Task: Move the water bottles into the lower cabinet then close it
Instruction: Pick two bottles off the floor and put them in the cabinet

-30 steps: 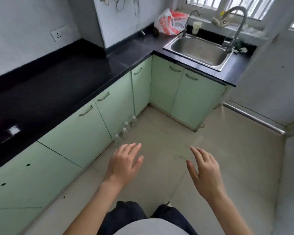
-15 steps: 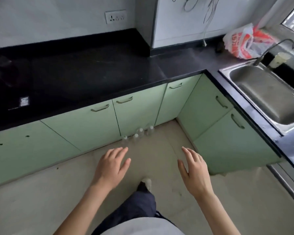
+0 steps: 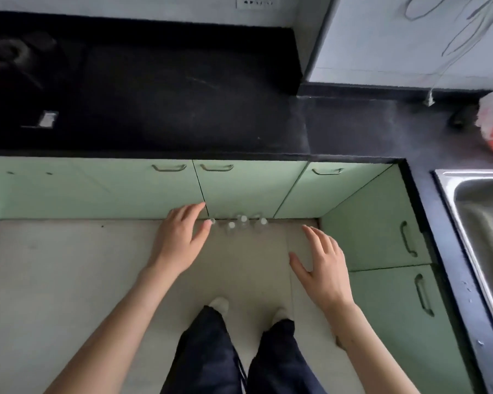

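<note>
Left hand (image 3: 180, 240) and right hand (image 3: 323, 265) hover spread; water bottles (image 3: 241, 223) blur, count unclear.

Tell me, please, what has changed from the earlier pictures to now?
The person has turned and stepped up to the cabinet doors, so the water bottles now show just beyond the left hand. Nothing was grasped. Unchanged: left and right hand open and empty, bottles upright on the floor, doors shut.

Beyond the left hand (image 3: 180, 240), the water bottles (image 3: 241, 223) were clear plastic, the cabinet doors (image 3: 239, 189) smooth satin green, the bench (image 3: 182, 95) matt black stone, the sink (image 3: 473, 211) brushed steel.
</note>
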The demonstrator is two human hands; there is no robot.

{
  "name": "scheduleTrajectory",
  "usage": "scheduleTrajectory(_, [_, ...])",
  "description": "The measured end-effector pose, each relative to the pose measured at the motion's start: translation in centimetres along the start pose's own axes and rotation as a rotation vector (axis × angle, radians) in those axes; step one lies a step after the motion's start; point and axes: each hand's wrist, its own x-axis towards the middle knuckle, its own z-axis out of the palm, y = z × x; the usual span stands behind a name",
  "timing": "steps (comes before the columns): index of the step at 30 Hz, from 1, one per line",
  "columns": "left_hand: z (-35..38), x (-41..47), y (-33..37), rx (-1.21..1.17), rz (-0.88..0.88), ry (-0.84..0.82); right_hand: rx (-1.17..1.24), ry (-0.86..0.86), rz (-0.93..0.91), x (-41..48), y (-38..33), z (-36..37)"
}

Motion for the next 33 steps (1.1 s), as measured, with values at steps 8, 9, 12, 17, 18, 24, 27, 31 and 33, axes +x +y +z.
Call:
scheduleTrajectory(8, [14.0, 1.9, -0.1, -0.096, -0.294, -0.014, 0.02, -0.145, -0.1, 7.6, 8.5, 10.0])
scheduleTrajectory(9, [16.5, 2.2, -0.9, -0.098, -0.309, -0.027, 0.026, -0.147, -0.094, 8.3, 9.5, 12.1])
scheduleTrajectory(12, [24.8, 3.2, -4.7, -0.1, -0.342, -0.07, 0.048, -0.147, -0.068, 9.6, 13.2, 20.0])
scheduleTrajectory(17, [41.7, 5.1, -14.3, -0.057, -0.304, -0.112, 0.064, -0.177, -0.024, 11.1, 21.6, 37.0])
scheduleTrajectory(18, [45.2, 5.3, -16.4, -0.054, -0.295, -0.115, 0.071, -0.183, -0.022, 11.2, 23.4, 40.6])
scheduleTrajectory(24, [64.1, 6.7, -27.2, -0.088, -0.282, -0.14, 0.066, -0.224, -0.026, 11.3, 32.6, 60.3])
scheduleTrajectory(27, [70.6, 8.9, -31.5, -0.181, -0.319, -0.088, 0.099, -0.179, -0.025, 12.8, 35.7, 67.2])
scheduleTrajectory(31, [74.5, 12.3, -34.4, -0.294, -0.334, 0.044, 0.218, -0.066, 0.05, 15.0, 37.7, 72.2])
scheduleTrajectory(33, [75.3, 13.7, -35.0, -0.397, -0.333, 0.094, 0.293, -0.017, 0.076, 16.0, 38.1, 73.2])
